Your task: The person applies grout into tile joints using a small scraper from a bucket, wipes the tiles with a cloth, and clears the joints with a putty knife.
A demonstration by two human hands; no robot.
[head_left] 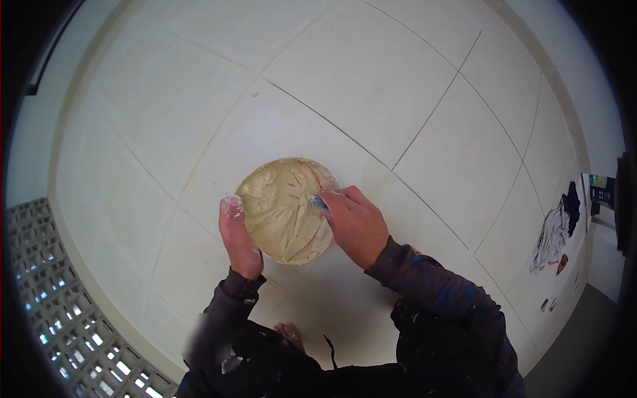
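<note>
Steadying the round tub [326, 176] with left hand [240, 233] clamped on its rim, right hand [359, 224] gripping the dark tool [318, 201], should help work the beige paste [277, 207] evenly.

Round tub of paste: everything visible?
The round tub opens upward, material unclear. It holds thick beige paste, rutted, with reddish streaks toward the right. The left hand grips its left rim, thumb at the edge; the right hand, at its right side, holds a blue-grey tool against the paste. Tiled floor lies below; contact unclear.
</note>
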